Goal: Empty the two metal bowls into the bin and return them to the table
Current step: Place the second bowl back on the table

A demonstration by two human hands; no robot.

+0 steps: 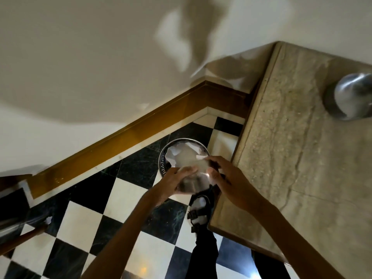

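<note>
I hold a metal bowl [192, 183] tipped over the round metal bin [168, 147] on the floor. My left hand [177, 179] grips its left side and my right hand [221, 175] its right rim. White crumpled paper [181, 154] lies inside the bin; the motion is blurred, so I cannot tell whether paper is still in the bowl. The second metal bowl [351, 96] stands on the marble table [291, 148] at the far right, its inside hidden.
The bin sits on a black-and-white checkered floor [84, 222] beside the table's left edge and near a brown skirting board [120, 137]. My sandalled foot [199, 210] is just below the bin. A scrap of paper [48, 220] and a wooden leg are at the lower left.
</note>
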